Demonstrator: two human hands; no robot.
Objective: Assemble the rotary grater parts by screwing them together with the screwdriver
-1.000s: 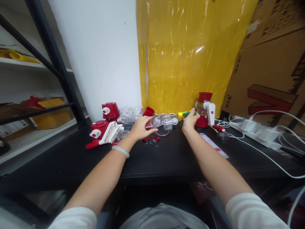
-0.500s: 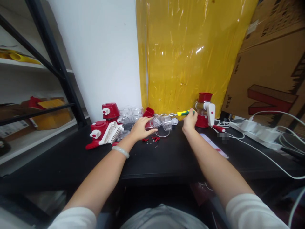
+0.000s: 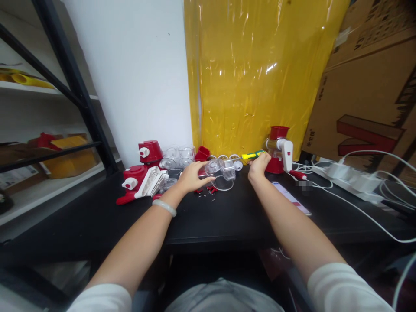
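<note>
My left hand [image 3: 192, 177] is closed around the red end of a clear plastic housing [image 3: 214, 166], which lies on its side just above the table. In my right hand [image 3: 258, 165] is a yellow-and-green screwdriver [image 3: 250, 156], held level by its handle. Its shaft points left and meets the right end of the clear housing; the tip itself I cannot make out. Small red parts [image 3: 212, 190] and several tiny screws [image 3: 204, 195] lie on the black table [image 3: 211, 221] below the housing.
Red-and-white housings [image 3: 134, 177] and white crank arms [image 3: 152, 182] lie at the left, with clear cups [image 3: 178, 156] behind. An assembled red grater [image 3: 279, 149] stands at the right, near a phone [image 3: 290, 198] and a power strip [image 3: 351, 177] with white cables. A yellow-wrapped panel [image 3: 253, 78] rises behind.
The screwdriver handle has turned between my fingers, its yellow and green stripes shifting. My left hand still grips the housing, which has tilted slightly.
</note>
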